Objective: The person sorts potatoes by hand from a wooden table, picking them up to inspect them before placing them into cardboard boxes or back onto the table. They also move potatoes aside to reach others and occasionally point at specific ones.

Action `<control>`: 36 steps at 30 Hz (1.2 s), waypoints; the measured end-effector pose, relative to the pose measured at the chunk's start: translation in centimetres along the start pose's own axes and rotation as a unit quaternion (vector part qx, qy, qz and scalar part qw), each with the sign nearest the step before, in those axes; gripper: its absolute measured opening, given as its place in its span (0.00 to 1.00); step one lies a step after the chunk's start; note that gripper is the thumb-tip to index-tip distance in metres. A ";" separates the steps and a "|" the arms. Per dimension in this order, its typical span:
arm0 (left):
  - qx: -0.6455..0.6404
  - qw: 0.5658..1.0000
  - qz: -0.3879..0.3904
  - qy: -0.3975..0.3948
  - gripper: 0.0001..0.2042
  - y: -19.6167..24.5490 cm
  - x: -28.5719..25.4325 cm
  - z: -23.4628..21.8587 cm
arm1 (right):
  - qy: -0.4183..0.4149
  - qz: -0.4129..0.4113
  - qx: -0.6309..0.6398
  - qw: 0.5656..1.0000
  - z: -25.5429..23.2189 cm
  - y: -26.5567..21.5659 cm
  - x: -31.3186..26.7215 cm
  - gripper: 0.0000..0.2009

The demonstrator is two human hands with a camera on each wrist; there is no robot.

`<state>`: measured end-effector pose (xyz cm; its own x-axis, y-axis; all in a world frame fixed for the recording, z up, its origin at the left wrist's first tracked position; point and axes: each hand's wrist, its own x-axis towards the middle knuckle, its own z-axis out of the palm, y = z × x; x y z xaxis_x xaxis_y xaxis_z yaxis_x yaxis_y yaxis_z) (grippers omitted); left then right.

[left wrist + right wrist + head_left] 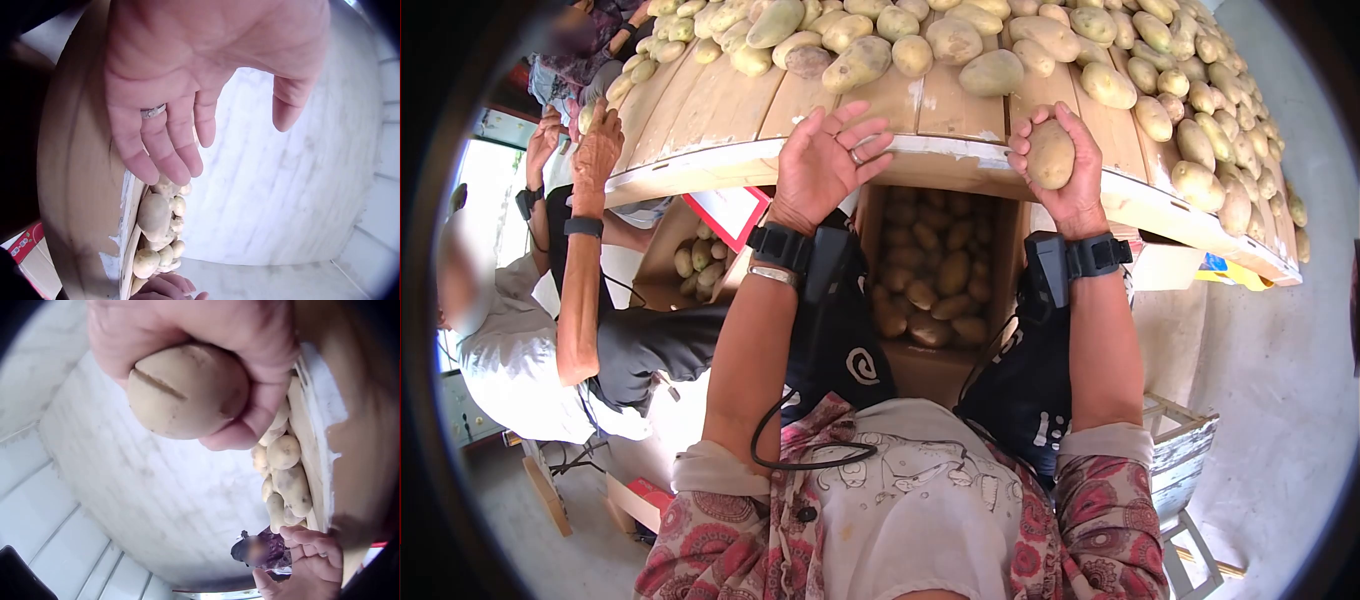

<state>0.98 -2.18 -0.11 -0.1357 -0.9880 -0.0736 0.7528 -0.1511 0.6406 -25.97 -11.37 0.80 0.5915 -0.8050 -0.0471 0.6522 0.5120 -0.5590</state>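
Observation:
My right hand [1083, 185] grips a potato [1051, 156] at the front edge of the table, fingers and thumb wrapped about it. In the right wrist view a long dark groove runs across that potato's [187, 394] pale skin. My left hand [828, 160] is held palm up over the same edge, fingers spread and slightly bent, holding nothing. A ring shows on one of its fingers [153, 112]. Beyond both hands, many loose potatoes [857, 64] lie on the wooden tabletop [820, 100].
Between my knees, below the edge, stands a cardboard box [925, 370] with potatoes in it. Another box [658, 262] of potatoes is further left, beside a seated person [530, 340]. A larger heap of potatoes [1200, 140] covers the table's right side.

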 end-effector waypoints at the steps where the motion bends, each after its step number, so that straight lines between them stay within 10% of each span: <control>1: 0.003 1.000 -0.001 0.007 0.27 0.0 0.0 0.1 | -0.011 -0.019 -0.014 1.000 0.0 -0.1 0.1 0.14; 5: 0.004 1.000 -0.001 0.000 0.26 0.0 0.1 -0.1 | 0.018 -0.028 -0.018 0.999 -0.6 -0.2 0.2 0.14; 7: 0.006 1.000 -0.001 0.004 0.26 0.0 0.1 -0.2 | 0.183 -0.040 -0.003 0.982 -0.2 -0.1 0.3 0.16; 16: 0.010 1.000 -0.004 -0.001 0.26 0.0 0.3 -0.2 | 0.028 0.000 0.031 0.999 -0.9 -0.3 0.6 0.19; 23: 0.013 1.000 -0.004 0.010 0.26 0.0 0.3 0.0 | 0.063 -0.080 -0.051 0.993 -0.2 -0.3 0.4 0.19; 25: 0.011 1.000 -0.003 0.008 0.26 0.0 0.3 0.0 | -0.113 -0.006 0.145 0.983 -1.2 -1.0 0.8 0.20; 28: 0.014 1.000 -0.002 0.009 0.26 0.0 0.2 0.0 | 0.028 -0.022 0.177 0.984 0.5 -0.8 -0.6 0.19; 36: 0.018 1.000 -0.005 0.016 0.27 0.0 0.3 0.1 | 0.032 -0.029 0.166 0.985 -0.7 -0.9 0.2 0.10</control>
<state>0.85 -2.49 -0.03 -0.1223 -0.9870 -0.1047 0.7272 -0.1609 0.6673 -26.82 -12.19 0.72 0.5247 -0.8474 -0.0811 0.8094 0.5262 -0.2607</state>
